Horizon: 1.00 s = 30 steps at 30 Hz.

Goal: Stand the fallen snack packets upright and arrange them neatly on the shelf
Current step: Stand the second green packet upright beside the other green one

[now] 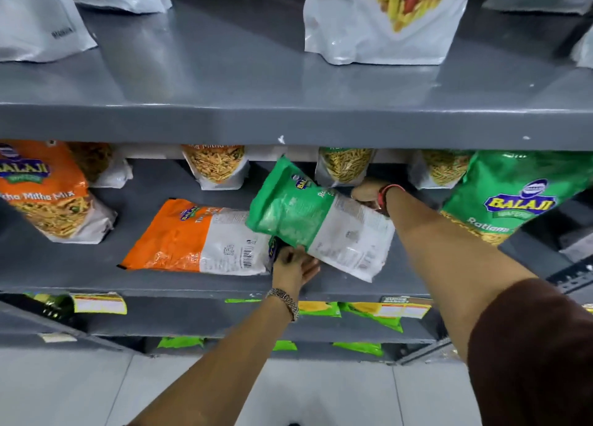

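Both hands grip the green packet (316,222), tilted above the middle shelf (205,284): the left hand (293,267) closed on its lower edge, the right hand (369,193) closed on its far edge, probably to stand it upright. Beside it, the orange packet (195,236) lies flat.

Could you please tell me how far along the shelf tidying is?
Done: an orange packet at left and a green one at right stand upright. In hand: both hands, left and right, are lifting a green packet. Left: the orange packet lying flat.
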{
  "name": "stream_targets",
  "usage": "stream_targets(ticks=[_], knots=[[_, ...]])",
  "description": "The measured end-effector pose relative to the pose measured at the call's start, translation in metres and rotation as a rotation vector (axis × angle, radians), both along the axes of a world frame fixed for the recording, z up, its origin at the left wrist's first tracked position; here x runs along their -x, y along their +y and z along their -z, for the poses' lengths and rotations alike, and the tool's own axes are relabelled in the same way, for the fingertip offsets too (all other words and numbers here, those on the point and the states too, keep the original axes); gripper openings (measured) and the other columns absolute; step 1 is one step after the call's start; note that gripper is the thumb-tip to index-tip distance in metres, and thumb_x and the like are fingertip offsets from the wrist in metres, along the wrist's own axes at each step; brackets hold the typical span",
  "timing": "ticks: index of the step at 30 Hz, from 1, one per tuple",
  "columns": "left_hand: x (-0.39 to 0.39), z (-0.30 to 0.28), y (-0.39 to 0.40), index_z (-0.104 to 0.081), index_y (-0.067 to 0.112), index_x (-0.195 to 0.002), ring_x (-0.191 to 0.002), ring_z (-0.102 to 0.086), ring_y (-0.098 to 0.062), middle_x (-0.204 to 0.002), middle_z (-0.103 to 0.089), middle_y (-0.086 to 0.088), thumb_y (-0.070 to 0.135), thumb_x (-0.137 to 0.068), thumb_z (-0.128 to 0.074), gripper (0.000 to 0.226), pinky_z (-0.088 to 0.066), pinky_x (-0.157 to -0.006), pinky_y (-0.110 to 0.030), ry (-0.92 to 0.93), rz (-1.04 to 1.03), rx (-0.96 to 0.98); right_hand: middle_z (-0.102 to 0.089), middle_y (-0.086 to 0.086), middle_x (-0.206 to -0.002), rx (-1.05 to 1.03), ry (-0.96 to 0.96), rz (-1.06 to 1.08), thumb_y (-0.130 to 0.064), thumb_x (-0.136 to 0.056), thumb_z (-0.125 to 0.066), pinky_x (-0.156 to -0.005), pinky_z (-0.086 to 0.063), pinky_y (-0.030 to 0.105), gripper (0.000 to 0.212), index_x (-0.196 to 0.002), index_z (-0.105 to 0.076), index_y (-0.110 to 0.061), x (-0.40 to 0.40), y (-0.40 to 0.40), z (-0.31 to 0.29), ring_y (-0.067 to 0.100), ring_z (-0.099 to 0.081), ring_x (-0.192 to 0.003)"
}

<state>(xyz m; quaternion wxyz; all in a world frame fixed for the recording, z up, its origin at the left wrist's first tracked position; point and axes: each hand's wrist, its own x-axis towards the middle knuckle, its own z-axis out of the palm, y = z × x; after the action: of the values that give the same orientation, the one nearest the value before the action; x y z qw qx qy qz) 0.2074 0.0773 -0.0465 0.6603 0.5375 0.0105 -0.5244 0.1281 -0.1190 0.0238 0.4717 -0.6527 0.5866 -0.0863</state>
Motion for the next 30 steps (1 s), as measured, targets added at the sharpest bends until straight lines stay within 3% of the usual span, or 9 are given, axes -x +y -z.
stream_targets(ticks=[4, 9, 15, 20, 22, 24, 26, 28, 30], knots=[[-0.008, -0.017, -0.001, -0.044, 0.02, -0.073, -0.054, -0.062, -0.011, -0.072, -0.052, -0.006, 0.009, -0.095, -0.042, 0.025, -0.055, -0.052, -0.023, -0.218, -0.124, 0.087, -0.043, 0.008, -0.059, -0.02, -0.108, 0.051, 0.005, -0.082, -0.036, -0.055, -0.039, 0.024, 0.03, -0.06, -0.045, -0.014, 0.021, 0.011, -0.005, 0.017, -0.04, -0.052], [-0.015, -0.046, -0.01, -0.044, 0.022, -0.071, -0.06, -0.037, -0.013, -0.066, -0.04, -0.002, 0.014, -0.095, -0.044, 0.025, -0.037, -0.059, -0.023, -0.468, -0.137, 0.149, -0.054, 0.01, -0.06, 0.05, -0.341, 0.155, 0.011, -0.073, -0.039, -0.064, -0.044, 0.032, 0.037, -0.05, -0.057, -0.013, 0.051, 0.022, 0.01, 0.02, -0.051, -0.064], [-0.022, -0.061, -0.022, -0.048, 0.03, -0.07, -0.055, -0.043, -0.002, -0.058, -0.047, 0.011, 0.021, -0.092, -0.05, 0.024, -0.041, -0.07, -0.03, -0.649, -0.078, 0.062, -0.06, -0.003, -0.067, 0.253, -0.295, 0.133, 0.002, -0.082, -0.051, -0.079, -0.048, 0.038, 0.035, -0.058, -0.057, -0.024, 0.066, 0.033, 0.03, 0.019, -0.053, -0.078], [-0.019, -0.05, -0.016, -0.053, 0.033, -0.078, -0.079, -0.053, -0.013, -0.087, -0.061, -0.004, 0.042, -0.088, -0.048, 0.014, -0.047, -0.082, -0.032, -0.557, 0.035, -0.051, -0.063, 0.006, -0.077, 0.113, -0.465, 0.162, 0.006, -0.09, -0.04, -0.079, -0.05, 0.037, 0.04, -0.068, -0.06, -0.021, 0.077, 0.051, 0.034, 0.022, -0.057, -0.079], [-0.018, -0.038, -0.012, -0.05, 0.033, -0.078, -0.083, -0.053, -0.016, -0.104, -0.06, -0.013, 0.057, -0.081, -0.042, 0.025, -0.046, -0.093, -0.037, -0.539, 0.139, -0.168, -0.063, 0.004, -0.082, 0.026, -0.537, 0.17, -0.005, -0.096, -0.038, -0.08, -0.049, 0.031, 0.035, -0.074, -0.061, -0.019, 0.077, 0.053, 0.027, 0.017, -0.057, -0.077], [-0.007, -0.035, -0.006, -0.047, 0.026, -0.072, -0.084, -0.058, -0.029, -0.098, -0.052, -0.028, 0.048, -0.089, -0.04, 0.029, -0.046, -0.09, -0.036, -0.45, 0.22, -0.254, -0.062, 0.006, -0.083, -0.05, -0.509, 0.154, -0.019, -0.097, -0.039, -0.08, -0.047, 0.033, 0.032, -0.074, -0.06, -0.019, 0.076, 0.053, 0.025, 0.016, -0.057, -0.074], [0.008, -0.037, -0.004, -0.056, 0.018, -0.093, -0.112, -0.053, -0.038, -0.113, -0.047, -0.03, 0.04, -0.093, -0.04, 0.027, -0.042, -0.1, -0.039, -0.326, 0.278, -0.248, -0.066, 0.009, -0.09, -0.094, -0.444, 0.139, -0.028, -0.096, -0.04, -0.09, -0.049, 0.037, 0.033, -0.073, -0.061, -0.019, 0.075, 0.053, 0.025, 0.023, -0.063, -0.082], [0.018, -0.042, -0.008, -0.043, 0.007, -0.131, -0.113, -0.046, -0.028, -0.114, -0.042, -0.011, 0.038, -0.095, -0.038, 0.048, -0.037, -0.105, -0.04, -0.263, 0.344, -0.227, -0.07, 0.016, -0.102, -0.064, -0.38, 0.16, -0.033, -0.094, -0.043, -0.096, -0.051, 0.045, 0.033, -0.075, -0.064, -0.016, 0.074, 0.051, 0.029, 0.032, -0.067, -0.093], [0.023, -0.05, -0.018, -0.035, 0.002, -0.139, -0.116, -0.047, -0.028, -0.116, -0.043, -0.007, 0.037, -0.096, -0.037, 0.056, -0.036, -0.107, -0.042, -0.254, 0.329, -0.219, -0.07, 0.021, -0.1, -0.027, -0.346, 0.199, -0.032, -0.093, -0.045, -0.09, -0.054, 0.047, 0.031, -0.083, -0.064, -0.011, 0.078, 0.057, 0.025, 0.035, -0.069, -0.089]])
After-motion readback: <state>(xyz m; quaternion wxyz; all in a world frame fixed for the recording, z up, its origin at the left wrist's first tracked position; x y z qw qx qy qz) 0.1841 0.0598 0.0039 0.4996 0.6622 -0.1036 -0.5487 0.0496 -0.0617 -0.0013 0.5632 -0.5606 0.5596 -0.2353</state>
